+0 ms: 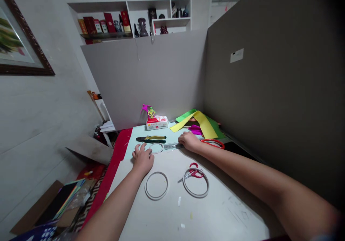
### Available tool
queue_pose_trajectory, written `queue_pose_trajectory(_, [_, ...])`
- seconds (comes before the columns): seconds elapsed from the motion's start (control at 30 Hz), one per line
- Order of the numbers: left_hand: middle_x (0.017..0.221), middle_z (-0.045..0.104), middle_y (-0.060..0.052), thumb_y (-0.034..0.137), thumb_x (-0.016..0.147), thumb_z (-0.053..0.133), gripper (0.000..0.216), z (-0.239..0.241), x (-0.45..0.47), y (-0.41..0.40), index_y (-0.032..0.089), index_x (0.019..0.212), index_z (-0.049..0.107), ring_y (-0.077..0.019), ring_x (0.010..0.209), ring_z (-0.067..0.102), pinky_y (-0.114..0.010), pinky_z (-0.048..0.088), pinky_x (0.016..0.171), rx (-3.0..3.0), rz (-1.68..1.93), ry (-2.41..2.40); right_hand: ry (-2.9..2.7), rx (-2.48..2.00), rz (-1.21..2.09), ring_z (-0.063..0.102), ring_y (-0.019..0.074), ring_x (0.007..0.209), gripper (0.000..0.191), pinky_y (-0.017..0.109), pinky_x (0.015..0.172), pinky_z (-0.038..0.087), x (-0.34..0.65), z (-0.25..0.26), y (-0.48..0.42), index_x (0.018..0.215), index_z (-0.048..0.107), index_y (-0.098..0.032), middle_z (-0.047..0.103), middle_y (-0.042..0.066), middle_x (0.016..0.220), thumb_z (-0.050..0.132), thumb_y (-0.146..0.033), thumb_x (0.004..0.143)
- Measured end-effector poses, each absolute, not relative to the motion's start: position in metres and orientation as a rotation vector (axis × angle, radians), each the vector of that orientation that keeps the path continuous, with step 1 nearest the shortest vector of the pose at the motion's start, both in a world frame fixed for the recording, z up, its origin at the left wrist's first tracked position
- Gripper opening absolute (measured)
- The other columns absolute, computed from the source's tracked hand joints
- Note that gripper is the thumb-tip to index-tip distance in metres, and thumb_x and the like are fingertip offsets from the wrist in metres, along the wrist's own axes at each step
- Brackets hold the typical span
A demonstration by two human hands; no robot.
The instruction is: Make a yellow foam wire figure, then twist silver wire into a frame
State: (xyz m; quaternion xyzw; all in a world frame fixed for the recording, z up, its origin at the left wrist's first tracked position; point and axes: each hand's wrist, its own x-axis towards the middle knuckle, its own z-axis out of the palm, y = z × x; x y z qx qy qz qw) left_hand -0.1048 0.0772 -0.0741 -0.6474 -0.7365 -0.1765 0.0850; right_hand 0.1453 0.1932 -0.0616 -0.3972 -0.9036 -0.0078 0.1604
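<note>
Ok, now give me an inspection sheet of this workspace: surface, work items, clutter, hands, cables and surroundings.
Surface: whitish board, pale blue sheet beyond it, red cloth along the left.
Work items: left front ring, lying flat; right front ring, overlapping red-handled scissors; far ring; thin grey strands; pliers behind the far ring.
Clutter: paper scraps; yellow strip; small box.
Hands: left hand beside the far ring, contact unclear; right hand over the strands' right end, grip unclear.
Cables: no power cables seen.
Surroundings: back panel, right panel, framed picture on the left.
</note>
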Motion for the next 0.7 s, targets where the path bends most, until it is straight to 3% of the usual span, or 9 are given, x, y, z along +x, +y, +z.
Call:
queue_pose_trajectory(0.3, [0.138,0.049,-0.005,0.022,0.083,0.050,0.026,-0.076,-0.108,0.080,0.027,0.095,0.072,-0.0325,0.131,0.030,-0.048,0.032,0.101,-1.971,-0.533,-2.184,-2.368,-1.086,0.136,0.060,0.0198,0.099,0.029,0.040,0.084,0.052,0.145,-0.053,0.190,0.117,0.057,-0.016,0.059,0.009,0.118,0.054,-0.031,0.093])
queue_pose_trajectory(0.47, [0.137,0.048,-0.008,0.028,0.086,0.057,0.020,-0.077,-0.109,0.082,0.020,0.103,0.066,-0.0292,0.127,0.038,-0.051,0.033,0.102,-2.016,-0.582,-2.150,-2.195,-0.973,0.322,0.061,0.0193,0.097,0.029,0.039,0.082,0.053,0.139,-0.030,0.186,0.116,0.057,-0.015,0.060,0.008,0.115,0.055,-0.031,0.092])
queue_pose_trajectory(0.6, [0.133,0.052,-0.006,0.016,0.081,0.055,0.019,-0.076,-0.112,0.081,0.023,0.089,0.072,-0.0319,0.125,0.038,-0.050,0.034,0.102,-2.087,-0.686,-2.064,-1.995,-0.868,0.464,0.062,0.0168,0.089,0.026,0.036,0.077,0.054,0.134,-0.005,0.176,0.111,0.059,-0.015,0.062,0.007,0.108,0.054,-0.032,0.093])
queue_pose_trajectory(0.7, [0.132,0.054,-0.006,0.012,0.076,0.056,0.026,-0.072,-0.115,0.079,0.024,0.091,0.073,-0.0309,0.123,0.040,-0.048,0.035,0.103,-2.198,-0.804,-1.935,-1.804,-0.782,0.544,0.060,0.0132,0.077,0.021,0.030,0.070,0.052,0.132,0.020,0.165,0.101,0.058,-0.014,0.062,0.003,0.092,0.052,-0.032,0.093])
